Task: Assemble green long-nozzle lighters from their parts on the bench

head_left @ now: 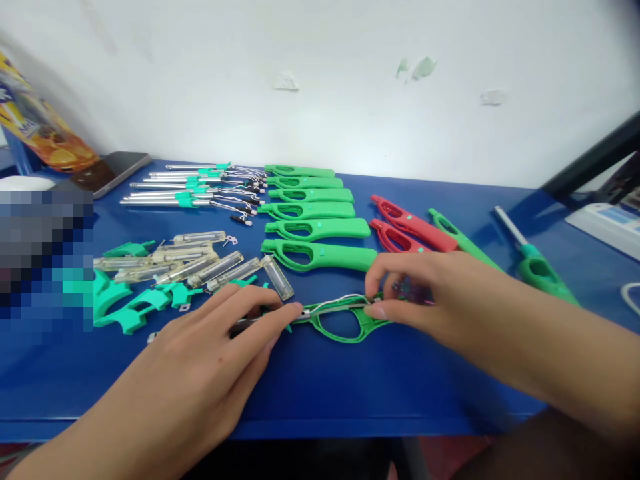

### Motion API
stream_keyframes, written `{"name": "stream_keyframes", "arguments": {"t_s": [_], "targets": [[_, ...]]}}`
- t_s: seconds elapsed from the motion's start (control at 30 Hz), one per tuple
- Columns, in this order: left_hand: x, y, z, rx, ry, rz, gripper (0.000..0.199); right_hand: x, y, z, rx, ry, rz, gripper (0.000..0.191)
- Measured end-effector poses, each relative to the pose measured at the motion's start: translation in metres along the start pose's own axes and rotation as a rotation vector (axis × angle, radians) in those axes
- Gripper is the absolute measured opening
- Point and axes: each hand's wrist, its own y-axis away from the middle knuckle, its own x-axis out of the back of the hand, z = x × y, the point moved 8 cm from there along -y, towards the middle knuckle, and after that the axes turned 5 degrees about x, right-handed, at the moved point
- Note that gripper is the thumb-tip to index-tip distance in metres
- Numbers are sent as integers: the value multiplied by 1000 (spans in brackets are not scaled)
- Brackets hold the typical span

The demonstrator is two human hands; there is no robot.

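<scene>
An opened green lighter shell (373, 325) lies in front of me, with a looped trigger opening. My left hand (220, 353) is closed around the metal nozzle tube (303, 315) at the shell's left end; most of the tube is hidden by the fingers. From it a white wire and a thin pale tube (333, 307) run right along the shell's upper side. My right hand (415, 283) pinches their far end at the shell's handle, with thumb and index finger close together. What else lies under the right fingers is hidden.
Behind stand rows of green shells (325, 256), red shells (420, 227) and nozzle tubes with wires (193, 200). Clear fuel tanks (215, 268) and green triggers (133, 313) lie left. An assembled lighter (543, 270), phone (123, 170) and drink bottle (55, 133) stand around the edges.
</scene>
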Motion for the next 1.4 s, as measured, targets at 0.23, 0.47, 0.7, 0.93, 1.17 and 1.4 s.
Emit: {"name": "stream_keyframes", "arguments": {"t_s": [0.23, 0.47, 0.7, 0.93, 1.17, 1.4], "targets": [[-1, -2, 0, -3, -5, 9, 40, -2, 1, 2, -2, 20, 10, 18], [-1, -3, 0, 8, 7, -1, 41, -5, 2, 6, 3, 9, 19, 12], [-2, 0, -1, -1, -2, 6, 42, -6, 2, 7, -14, 14, 16, 11], [-1, -1, -1, 1, 1, -4, 43, -6, 3, 7, -60, 10, -6, 12], [-2, 0, -2, 7, -2, 5, 42, -6, 0, 12, -41, -23, -61, 10], [-1, 0, -1, 2, -2, 9, 41, -8, -2, 12, -8, -19, -42, 7]]}}
